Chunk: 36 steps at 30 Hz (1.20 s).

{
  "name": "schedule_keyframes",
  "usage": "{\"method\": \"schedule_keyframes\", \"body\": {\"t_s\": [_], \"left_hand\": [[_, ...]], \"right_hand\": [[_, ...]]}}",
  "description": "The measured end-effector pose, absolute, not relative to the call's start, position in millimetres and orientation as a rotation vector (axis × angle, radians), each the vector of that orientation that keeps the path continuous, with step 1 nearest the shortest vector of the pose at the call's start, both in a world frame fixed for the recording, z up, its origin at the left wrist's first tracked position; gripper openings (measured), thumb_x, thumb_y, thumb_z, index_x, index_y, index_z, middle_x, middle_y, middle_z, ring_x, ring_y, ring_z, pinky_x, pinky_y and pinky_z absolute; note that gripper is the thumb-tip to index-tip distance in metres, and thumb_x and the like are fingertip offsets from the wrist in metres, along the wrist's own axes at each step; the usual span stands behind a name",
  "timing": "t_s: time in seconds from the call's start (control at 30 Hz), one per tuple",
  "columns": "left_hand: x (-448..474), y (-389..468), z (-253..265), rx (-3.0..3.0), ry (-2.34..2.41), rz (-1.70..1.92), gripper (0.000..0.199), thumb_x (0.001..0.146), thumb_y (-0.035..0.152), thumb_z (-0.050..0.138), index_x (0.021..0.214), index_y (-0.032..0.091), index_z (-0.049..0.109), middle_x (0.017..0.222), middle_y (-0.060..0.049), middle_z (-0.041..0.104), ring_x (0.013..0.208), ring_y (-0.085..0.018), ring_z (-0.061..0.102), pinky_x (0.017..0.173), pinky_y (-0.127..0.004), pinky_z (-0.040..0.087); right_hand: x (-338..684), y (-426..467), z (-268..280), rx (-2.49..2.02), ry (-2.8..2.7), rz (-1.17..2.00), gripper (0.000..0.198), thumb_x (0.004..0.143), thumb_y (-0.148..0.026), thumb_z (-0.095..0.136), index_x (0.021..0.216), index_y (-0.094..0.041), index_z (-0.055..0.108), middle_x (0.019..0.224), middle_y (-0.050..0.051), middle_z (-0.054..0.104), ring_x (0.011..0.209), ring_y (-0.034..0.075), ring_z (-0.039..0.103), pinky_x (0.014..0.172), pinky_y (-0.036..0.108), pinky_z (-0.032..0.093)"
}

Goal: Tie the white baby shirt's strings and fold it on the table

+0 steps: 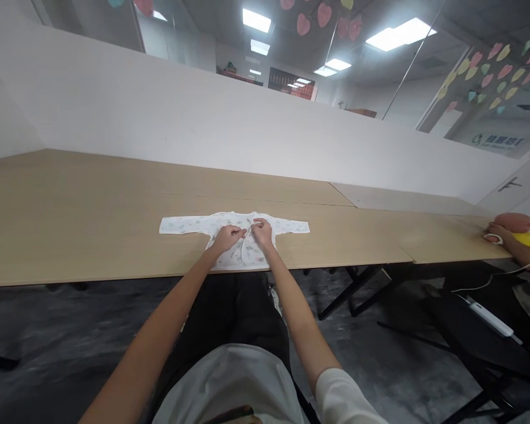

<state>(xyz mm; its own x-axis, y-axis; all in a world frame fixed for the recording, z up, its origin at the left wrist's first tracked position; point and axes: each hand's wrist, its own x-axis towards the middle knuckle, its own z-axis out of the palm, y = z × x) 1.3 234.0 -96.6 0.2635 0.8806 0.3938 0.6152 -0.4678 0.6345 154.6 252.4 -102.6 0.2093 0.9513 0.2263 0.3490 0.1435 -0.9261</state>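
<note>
A white long-sleeved baby shirt (pixel 189 224) with a small print lies spread on the wooden table, both sleeves stretched out sideways. Its overlapping front flap has a rounded lower corner near the table's front edge. Over the middle of the chest, my left hand (pixel 229 237) is closed, thumb and fingertips pinched at the flap's edge. My right hand (pixel 262 232) pinches the cloth just to the right, a little higher, below the neckline. The fingertips of both hands are close together. Whether a thin tie lies between them is too small to tell.
The long wooden table (pixel 92 218) runs along a white half wall (pixel 181 118) with glass above. At the far right a person (pixel 514 229) rests their head and arm on the table. A black chair (pixel 472 335) with a white power strip (pixel 490 318) stands below right.
</note>
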Motion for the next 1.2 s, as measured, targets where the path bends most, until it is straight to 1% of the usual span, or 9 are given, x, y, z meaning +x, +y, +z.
{"method": "schedule_keyframes", "body": {"t_s": [0.07, 0.17, 0.3, 0.43, 0.53, 0.7, 0.87, 1.07, 1.2], "left_hand": [[2.6, 227.2, -91.0, 2.271, 1.353, 0.951, 0.045, 0.082, 0.049, 0.042, 0.062, 0.017, 0.067, 0.06, -0.003, 0.064, 0.062, -0.016, 0.054, 0.067, -0.026, 0.042], [1.5, 217.6, -86.8, 2.358, 1.427, 0.825, 0.039, 0.079, 0.047, 0.048, 0.06, 0.018, 0.066, 0.06, -0.003, 0.063, 0.06, -0.016, 0.054, 0.061, -0.026, 0.039], [-4.3, 209.4, -91.9, 2.298, 1.496, 0.767, 0.029, 0.074, 0.042, 0.053, 0.072, 0.021, 0.072, 0.071, -0.004, 0.069, 0.066, -0.019, 0.059, 0.061, -0.026, 0.04], [-8.8, 209.5, -99.9, 2.223, 1.453, 0.798, 0.032, 0.074, 0.04, 0.051, 0.082, 0.021, 0.075, 0.081, -0.005, 0.072, 0.074, -0.021, 0.062, 0.066, -0.026, 0.043], [-10.0, 211.4, -101.8, 2.226, 1.425, 0.8, 0.033, 0.074, 0.04, 0.05, 0.083, 0.02, 0.075, 0.082, -0.005, 0.072, 0.075, -0.021, 0.062, 0.069, -0.026, 0.044], [-11.2, 210.8, -100.0, 2.19, 1.392, 0.826, 0.033, 0.073, 0.041, 0.05, 0.08, 0.019, 0.075, 0.078, -0.004, 0.072, 0.072, -0.019, 0.06, 0.068, -0.026, 0.044], [-13.2, 211.5, -98.7, 2.118, 1.317, 0.837, 0.037, 0.073, 0.046, 0.05, 0.081, 0.017, 0.073, 0.077, -0.004, 0.071, 0.072, -0.019, 0.06, 0.065, -0.026, 0.044], [-15.5, 215.2, -103.8, 2.101, 1.246, 0.895, 0.04, 0.076, 0.05, 0.051, 0.082, 0.016, 0.072, 0.079, -0.005, 0.071, 0.073, -0.019, 0.06, 0.065, -0.025, 0.044], [-16.5, 215.1, -105.9, 2.117, 1.24, 0.904, 0.041, 0.077, 0.051, 0.052, 0.083, 0.016, 0.073, 0.081, -0.005, 0.072, 0.074, -0.019, 0.061, 0.066, -0.025, 0.044]], "right_hand": [[154.6, 254.1, -103.1, -1.394, -1.36, 0.705, 0.038, 0.065, -0.017, 0.049, 0.099, -0.016, 0.064, 0.063, -0.003, 0.061, 0.063, 0.014, 0.059, 0.065, 0.022, 0.047], [155.4, 252.4, -102.1, -1.397, -1.413, 0.702, 0.036, 0.066, -0.017, 0.05, 0.099, -0.016, 0.063, 0.063, -0.003, 0.061, 0.064, 0.015, 0.059, 0.067, 0.023, 0.047], [158.0, 235.9, -102.0, -1.347, -1.536, 0.716, 0.03, 0.073, -0.022, 0.052, 0.1, -0.016, 0.063, 0.062, -0.003, 0.061, 0.061, 0.014, 0.058, 0.065, 0.024, 0.047], [158.1, 213.4, -107.0, -1.283, -1.723, 0.659, 0.023, 0.073, -0.017, 0.054, 0.093, -0.018, 0.065, 0.066, -0.002, 0.063, 0.065, 0.014, 0.06, 0.069, 0.024, 0.047], [158.1, 205.0, -108.1, -1.282, -1.767, 0.65, 0.029, 0.068, -0.011, 0.054, 0.094, -0.017, 0.066, 0.07, -0.002, 0.065, 0.068, 0.014, 0.061, 0.071, 0.024, 0.048], [161.3, 202.7, -103.6, -1.252, -1.742, 0.804, 0.034, 0.067, -0.011, 0.055, 0.1, -0.018, 0.063, 0.067, -0.005, 0.063, 0.066, 0.013, 0.06, 0.068, 0.023, 0.048], [161.7, 201.9, -102.6, -1.259, -1.638, 0.841, 0.034, 0.064, -0.011, 0.055, 0.097, -0.019, 0.061, 0.064, -0.006, 0.062, 0.064, 0.013, 0.059, 0.066, 0.024, 0.048], [160.6, 202.6, -105.2, -1.238, -1.626, 0.809, 0.034, 0.066, -0.012, 0.059, 0.1, -0.019, 0.059, 0.067, -0.004, 0.065, 0.067, 0.013, 0.062, 0.068, 0.025, 0.05], [160.3, 202.6, -105.1, -1.239, -1.631, 0.845, 0.037, 0.07, -0.011, 0.056, 0.106, -0.018, 0.06, 0.068, -0.004, 0.066, 0.062, 0.012, 0.062, 0.064, 0.023, 0.05]]}}
